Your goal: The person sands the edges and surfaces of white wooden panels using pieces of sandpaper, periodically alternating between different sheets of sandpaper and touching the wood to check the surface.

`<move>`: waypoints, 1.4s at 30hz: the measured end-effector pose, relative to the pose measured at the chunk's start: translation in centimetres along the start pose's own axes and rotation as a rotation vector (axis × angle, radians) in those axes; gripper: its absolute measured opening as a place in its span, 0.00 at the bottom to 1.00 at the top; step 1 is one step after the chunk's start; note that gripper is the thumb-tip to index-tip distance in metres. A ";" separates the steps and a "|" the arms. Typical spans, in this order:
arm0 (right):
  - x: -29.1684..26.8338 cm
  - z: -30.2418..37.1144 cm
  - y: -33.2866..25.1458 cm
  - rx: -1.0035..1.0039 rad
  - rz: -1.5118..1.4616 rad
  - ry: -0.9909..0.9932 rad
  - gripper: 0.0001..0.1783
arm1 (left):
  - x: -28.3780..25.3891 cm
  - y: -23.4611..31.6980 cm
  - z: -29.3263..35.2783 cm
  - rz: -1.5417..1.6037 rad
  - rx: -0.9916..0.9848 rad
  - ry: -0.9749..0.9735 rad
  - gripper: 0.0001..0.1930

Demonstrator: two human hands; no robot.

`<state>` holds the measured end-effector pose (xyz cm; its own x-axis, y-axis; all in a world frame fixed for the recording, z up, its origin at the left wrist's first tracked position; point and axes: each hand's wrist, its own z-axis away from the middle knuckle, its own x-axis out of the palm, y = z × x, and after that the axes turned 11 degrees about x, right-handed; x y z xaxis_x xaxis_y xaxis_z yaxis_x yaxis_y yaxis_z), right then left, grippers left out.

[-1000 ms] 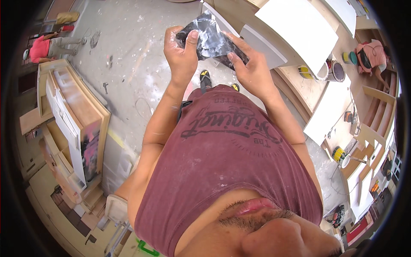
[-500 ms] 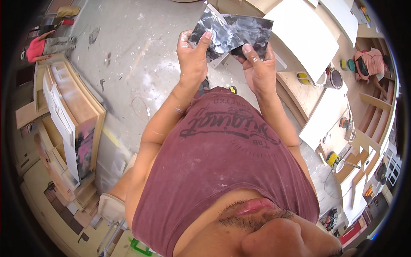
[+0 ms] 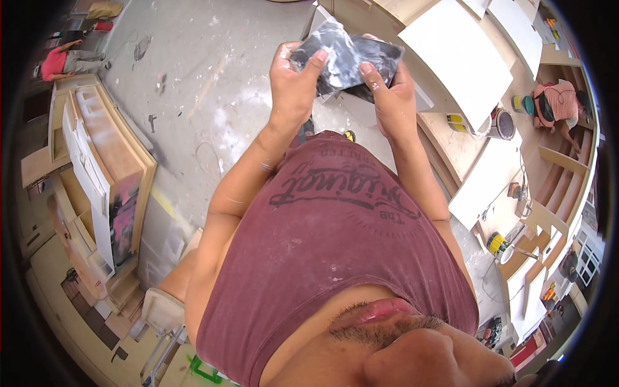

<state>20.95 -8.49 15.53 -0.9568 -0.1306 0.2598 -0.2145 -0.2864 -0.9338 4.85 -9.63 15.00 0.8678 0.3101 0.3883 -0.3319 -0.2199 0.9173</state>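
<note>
In front of my chest I hold two dark, thin, square-cornered sheets smeared with white, which look like used sandpaper. My left hand (image 3: pixel 293 87) pinches the left sheet (image 3: pixel 342 59), its thumb on the face and its fingers behind. My right hand (image 3: pixel 393 97) grips the right sheet (image 3: pixel 382 55) by its near edge, thumb on top. The left sheet overlaps the right one in the middle. White specks cling to both hands. What lies behind the sheets, including most of my fingertips, is hidden.
White panels (image 3: pixel 454 55) lie on wooden cabinet parts to the right, with a paint bucket (image 3: pixel 503 124) and yellow-black cans (image 3: pixel 500 246). Wooden cabinets (image 3: pixel 113 174) stand at left. One person (image 3: pixel 61 61) is far left, another (image 3: pixel 554 103) far right.
Both hands have turned and drawn the sheets a little closer together, so the left one covers more of the right. The sheets look slightly blurred by motion.
</note>
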 end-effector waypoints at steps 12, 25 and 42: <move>1.0 -0.1 -0.4 -0.095 -0.036 0.085 0.14 | 0.6 0.1 -0.1 -0.048 0.118 0.019 0.14; 0.7 -0.2 -1.2 -0.257 0.136 0.083 0.18 | 0.5 0.6 -0.3 -0.116 0.188 0.021 0.15; 0.5 0.1 -1.3 -0.160 0.332 0.037 0.14 | -0.7 0.9 -1.4 -0.358 0.381 -0.181 0.16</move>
<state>20.72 -8.28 16.89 -0.9852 -0.1564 -0.0701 0.0838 -0.0822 -0.9931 3.43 -8.79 15.69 0.9628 0.2701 0.0062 0.1232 -0.4595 0.8796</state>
